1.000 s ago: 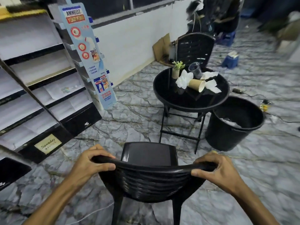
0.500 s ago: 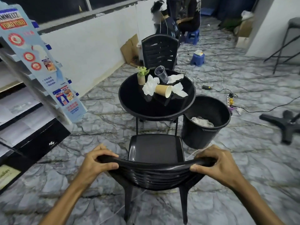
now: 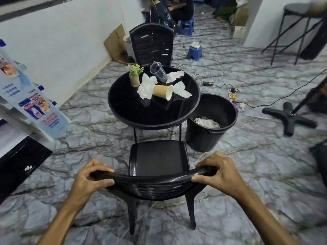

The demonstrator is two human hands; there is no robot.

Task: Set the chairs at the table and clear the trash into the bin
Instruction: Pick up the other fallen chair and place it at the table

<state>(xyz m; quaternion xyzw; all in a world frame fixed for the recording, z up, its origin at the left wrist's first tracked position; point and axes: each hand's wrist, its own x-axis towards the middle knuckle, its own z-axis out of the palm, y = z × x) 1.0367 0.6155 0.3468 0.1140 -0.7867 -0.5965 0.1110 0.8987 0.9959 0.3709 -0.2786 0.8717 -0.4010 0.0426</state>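
My left hand (image 3: 88, 180) and my right hand (image 3: 220, 175) both grip the top rail of a black plastic chair (image 3: 158, 160), whose seat front sits just short of the round black table (image 3: 123, 105). A second black chair (image 3: 151, 45) stands at the table's far side. On the table lie a tipped brown paper cup (image 3: 162, 91), a tipped clear plastic cup (image 3: 158, 71), crumpled white tissues (image 3: 146, 85) and a small potted plant (image 3: 135, 75). A black bin (image 3: 210, 137) with white trash inside stands right of the table.
A blue leaflet rack (image 3: 40, 110) and shelving stand at the left. Cables and a power strip (image 3: 233, 96) lie on the marble floor beyond the bin. A black stand base (image 3: 290, 119) is at the right, a blue stool (image 3: 194, 52) and a seated person farther back.
The chair in my hands has come closer to the table and now lines up with it. My view has swung left to centre the table and bin.
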